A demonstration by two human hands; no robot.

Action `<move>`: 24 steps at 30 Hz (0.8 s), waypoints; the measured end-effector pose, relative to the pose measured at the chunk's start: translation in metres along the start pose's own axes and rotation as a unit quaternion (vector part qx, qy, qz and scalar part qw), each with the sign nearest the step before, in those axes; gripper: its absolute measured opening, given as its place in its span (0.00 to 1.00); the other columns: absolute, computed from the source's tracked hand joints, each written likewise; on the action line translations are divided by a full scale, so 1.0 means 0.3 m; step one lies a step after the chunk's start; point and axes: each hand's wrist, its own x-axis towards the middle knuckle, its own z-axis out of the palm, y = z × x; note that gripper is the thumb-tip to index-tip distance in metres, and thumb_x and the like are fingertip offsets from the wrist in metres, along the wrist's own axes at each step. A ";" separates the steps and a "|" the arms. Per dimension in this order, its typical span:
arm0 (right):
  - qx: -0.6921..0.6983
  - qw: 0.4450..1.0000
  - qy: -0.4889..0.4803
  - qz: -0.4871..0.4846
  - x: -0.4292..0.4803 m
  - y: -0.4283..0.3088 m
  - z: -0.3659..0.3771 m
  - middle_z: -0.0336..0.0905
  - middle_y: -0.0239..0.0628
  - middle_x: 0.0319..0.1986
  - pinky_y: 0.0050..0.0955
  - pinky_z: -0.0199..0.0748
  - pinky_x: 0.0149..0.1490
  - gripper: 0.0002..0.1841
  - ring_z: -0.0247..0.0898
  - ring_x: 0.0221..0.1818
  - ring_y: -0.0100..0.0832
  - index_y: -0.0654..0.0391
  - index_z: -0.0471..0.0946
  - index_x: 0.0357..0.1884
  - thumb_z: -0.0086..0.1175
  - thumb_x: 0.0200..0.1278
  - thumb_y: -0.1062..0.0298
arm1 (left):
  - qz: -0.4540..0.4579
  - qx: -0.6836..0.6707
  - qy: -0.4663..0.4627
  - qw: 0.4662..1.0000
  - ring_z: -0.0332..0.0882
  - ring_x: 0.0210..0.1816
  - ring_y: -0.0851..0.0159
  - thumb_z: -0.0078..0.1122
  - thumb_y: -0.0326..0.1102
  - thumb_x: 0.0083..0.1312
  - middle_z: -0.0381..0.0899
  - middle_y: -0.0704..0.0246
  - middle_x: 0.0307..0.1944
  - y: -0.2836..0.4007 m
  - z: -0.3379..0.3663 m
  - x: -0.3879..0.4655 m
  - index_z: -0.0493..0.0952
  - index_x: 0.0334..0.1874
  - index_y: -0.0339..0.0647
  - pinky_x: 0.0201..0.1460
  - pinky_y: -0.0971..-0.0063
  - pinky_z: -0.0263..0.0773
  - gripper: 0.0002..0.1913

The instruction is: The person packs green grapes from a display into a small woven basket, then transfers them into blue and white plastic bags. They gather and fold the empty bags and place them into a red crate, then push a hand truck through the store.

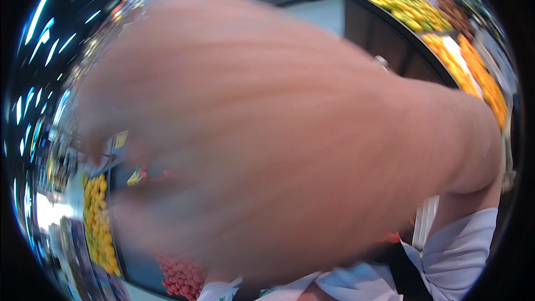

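My right hand (234,133) is very close to the camera, large and blurred, and fills the middle of the view. Its bent arm comes in from the right, out of a white sleeve (464,242). Whether its fingers hold anything cannot be made out. My left hand is out of sight; a white cuff (219,291) with a bit of forearm shows at the bottom. Past the right hand, small red round produce (182,278) lies heaped on a dark display surface (140,265) at the lower left.
Yellow fruit (98,225) lines the display's left side. At the upper right, a dark-sided stand (376,29) bears yellow-green fruit (401,4) and orange produce (485,79). A black strap (407,271) crosses my white clothing. Bright ceiling lights (40,13) streak the far left.
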 end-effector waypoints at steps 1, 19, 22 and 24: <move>0.000 1.000 0.026 0.013 -0.003 0.097 -0.063 0.82 0.34 0.37 0.26 0.76 0.43 0.19 0.76 0.37 0.28 0.59 0.82 0.50 0.66 0.54 0.70 | 0.007 0.037 0.004 0.999 0.79 0.52 0.61 0.63 0.38 0.66 0.73 0.59 0.60 0.015 -0.003 0.065 0.73 0.63 0.36 0.52 0.68 0.78 0.25; -0.152 0.771 -0.215 0.580 -0.232 2.381 0.228 0.84 0.44 0.47 0.41 0.75 0.60 0.30 0.79 0.55 0.44 0.47 0.81 0.56 0.70 0.44 0.61 | -0.013 0.211 0.232 0.949 0.67 0.66 0.46 0.70 0.41 0.56 0.71 0.55 0.64 -0.084 -0.290 1.258 0.74 0.62 0.41 0.70 0.57 0.64 0.31; -0.193 0.772 -0.152 0.587 -0.168 2.510 0.162 0.85 0.46 0.42 0.41 0.79 0.54 0.20 0.81 0.49 0.46 0.49 0.84 0.48 0.63 0.47 0.68 | 0.005 0.267 0.211 0.940 0.59 0.71 0.47 0.73 0.41 0.52 0.63 0.58 0.69 -0.078 -0.368 1.620 0.72 0.65 0.45 0.71 0.55 0.62 0.35; -0.215 0.751 -0.158 0.604 -0.117 2.603 0.109 0.85 0.47 0.41 0.41 0.79 0.53 0.20 0.82 0.48 0.47 0.50 0.85 0.46 0.62 0.47 0.70 | 0.012 0.297 0.177 0.938 0.54 0.74 0.48 0.74 0.41 0.51 0.59 0.59 0.72 -0.065 -0.390 1.801 0.68 0.69 0.47 0.73 0.55 0.60 0.40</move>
